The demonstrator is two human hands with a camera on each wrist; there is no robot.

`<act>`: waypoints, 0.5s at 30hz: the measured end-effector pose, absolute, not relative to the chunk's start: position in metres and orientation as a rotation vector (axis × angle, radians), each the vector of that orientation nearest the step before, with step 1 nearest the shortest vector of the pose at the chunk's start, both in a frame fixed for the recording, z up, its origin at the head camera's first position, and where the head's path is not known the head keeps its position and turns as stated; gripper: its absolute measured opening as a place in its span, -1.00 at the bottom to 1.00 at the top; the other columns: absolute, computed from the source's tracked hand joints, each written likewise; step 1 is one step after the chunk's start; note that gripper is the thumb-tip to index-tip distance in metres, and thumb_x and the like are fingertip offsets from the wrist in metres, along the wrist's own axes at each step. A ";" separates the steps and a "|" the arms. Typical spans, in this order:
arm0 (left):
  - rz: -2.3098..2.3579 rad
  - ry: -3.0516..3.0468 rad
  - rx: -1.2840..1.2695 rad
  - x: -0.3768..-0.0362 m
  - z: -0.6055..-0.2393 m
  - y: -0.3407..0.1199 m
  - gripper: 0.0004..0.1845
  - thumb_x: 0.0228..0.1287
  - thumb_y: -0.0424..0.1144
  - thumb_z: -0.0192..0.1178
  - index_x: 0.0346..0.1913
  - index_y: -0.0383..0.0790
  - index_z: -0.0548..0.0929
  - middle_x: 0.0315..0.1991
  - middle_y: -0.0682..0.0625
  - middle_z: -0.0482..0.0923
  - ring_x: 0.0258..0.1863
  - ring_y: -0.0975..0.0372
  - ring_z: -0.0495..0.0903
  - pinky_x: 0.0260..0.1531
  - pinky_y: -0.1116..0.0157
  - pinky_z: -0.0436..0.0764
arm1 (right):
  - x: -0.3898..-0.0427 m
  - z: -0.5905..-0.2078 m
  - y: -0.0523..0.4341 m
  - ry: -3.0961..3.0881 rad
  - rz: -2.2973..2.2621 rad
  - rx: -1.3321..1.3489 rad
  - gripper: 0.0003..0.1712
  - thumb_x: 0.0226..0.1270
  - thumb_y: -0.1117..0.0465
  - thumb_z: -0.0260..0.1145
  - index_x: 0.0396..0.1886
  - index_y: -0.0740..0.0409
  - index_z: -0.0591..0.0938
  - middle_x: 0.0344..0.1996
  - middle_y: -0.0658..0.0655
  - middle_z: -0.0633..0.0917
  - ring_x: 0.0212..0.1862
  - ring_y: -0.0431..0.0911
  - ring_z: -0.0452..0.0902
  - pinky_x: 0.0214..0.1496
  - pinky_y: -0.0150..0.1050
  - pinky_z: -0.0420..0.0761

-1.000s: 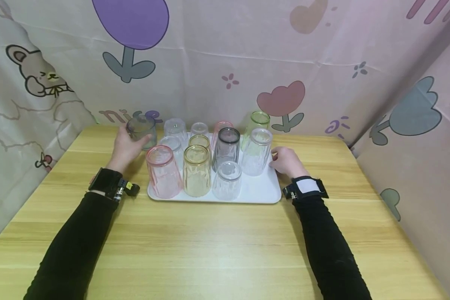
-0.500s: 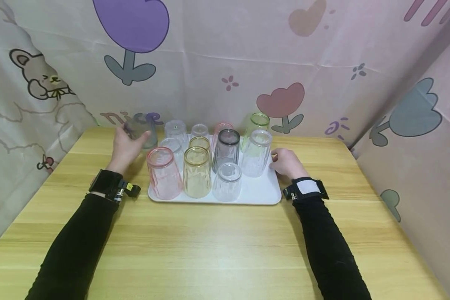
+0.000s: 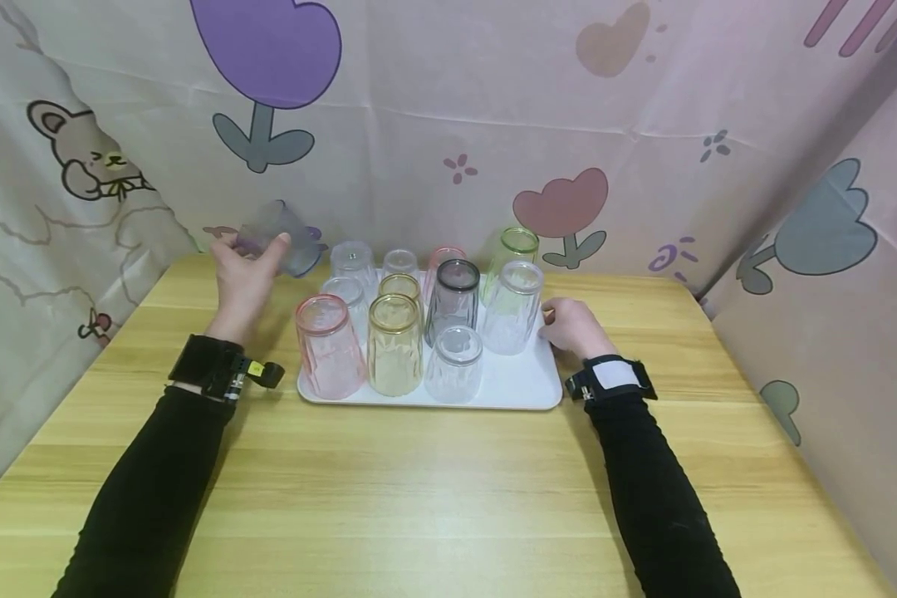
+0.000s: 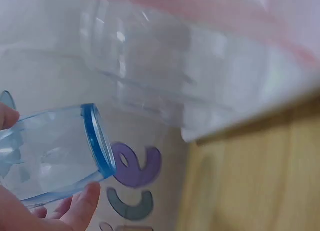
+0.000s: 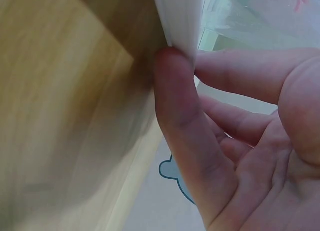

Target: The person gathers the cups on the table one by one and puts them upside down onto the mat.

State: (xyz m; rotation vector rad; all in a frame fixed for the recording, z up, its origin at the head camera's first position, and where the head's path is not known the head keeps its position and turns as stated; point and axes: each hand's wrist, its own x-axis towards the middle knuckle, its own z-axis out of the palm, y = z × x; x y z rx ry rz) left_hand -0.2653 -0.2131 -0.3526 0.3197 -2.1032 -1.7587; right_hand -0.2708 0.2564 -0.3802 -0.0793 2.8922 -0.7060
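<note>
My left hand (image 3: 242,278) grips a clear glass with a blue rim (image 4: 60,151), off the table at the tray's back left. The glass is tilted, its blue rim facing down and right in the head view. My right hand (image 3: 577,326) pinches the right edge of a white tray (image 3: 519,386) between thumb and finger; the right wrist view shows that edge (image 5: 182,21) close up. Upside-down glasses stand on the tray, among them a pink glass (image 3: 330,353), a yellow glass (image 3: 394,353), a dark grey glass (image 3: 452,303) and a small clear glass (image 3: 454,370).
A green glass (image 3: 513,249) and a tall clear glass (image 3: 512,311) stand at the tray's right, near my right hand. More glasses fill the back left. A printed curtain (image 3: 419,124) hangs right behind the wooden table (image 3: 433,498).
My left hand has raised the blue-rimmed glass from beside the tray and tipped it, moving slightly up and left. The right hand stays at the tray's edge.
</note>
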 end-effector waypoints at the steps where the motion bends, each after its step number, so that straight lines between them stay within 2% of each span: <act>1: -1.821 -2.054 0.302 -0.265 -0.350 -0.212 -0.20 0.34 0.07 0.34 0.35 -0.19 0.09 0.08 0.09 0.21 -0.09 0.35 0.43 -0.05 0.43 0.62 | -0.270 -0.380 0.256 2.888 -0.712 -0.074 -0.42 0.38 0.37 0.27 0.37 0.46 0.47 0.07 0.44 0.66 -0.08 0.18 0.69 -0.07 -0.06 0.73; 5: -2.036 -1.873 0.228 -0.260 -0.340 -0.204 -0.14 0.37 -0.07 0.34 0.47 -0.26 0.02 0.11 0.03 0.20 -0.06 0.32 0.47 -0.16 0.47 0.69 | -0.269 -0.378 0.257 2.887 -0.719 -0.073 -0.41 0.42 0.33 0.25 0.39 0.46 0.45 0.09 0.46 0.65 -0.07 0.17 0.71 0.01 -0.01 0.72; 9: -2.135 -1.777 0.160 -0.253 -0.331 -0.195 -0.16 0.41 -0.15 0.31 0.49 -0.26 0.01 0.11 0.01 0.22 0.02 0.30 0.47 -0.17 0.44 0.70 | -0.266 -0.374 0.259 2.952 -0.744 -0.083 -0.43 0.48 0.29 0.18 0.41 0.46 0.44 0.09 0.46 0.66 -0.07 0.19 0.71 0.06 0.06 0.68; 12: -2.165 -1.760 0.103 -0.247 -0.324 -0.188 -0.22 0.44 -0.19 0.28 0.48 -0.25 0.02 0.14 0.00 0.22 0.06 0.29 0.45 -0.14 0.42 0.70 | -0.264 -0.368 0.260 3.070 -0.825 -0.090 -0.45 0.49 0.28 0.14 0.38 0.46 0.47 0.05 0.45 0.68 -0.12 0.20 0.70 -0.03 0.02 0.67; 15: -2.179 -1.775 0.036 -0.240 -0.318 -0.181 -0.24 0.45 -0.22 0.25 0.48 -0.27 0.02 0.20 -0.06 0.22 0.08 0.28 0.45 -0.10 0.43 0.69 | -0.262 -0.362 0.259 3.204 -0.970 -0.089 -0.49 0.47 0.29 0.14 0.34 0.44 0.52 0.00 0.41 0.71 -0.27 0.16 0.68 -0.27 -0.12 0.63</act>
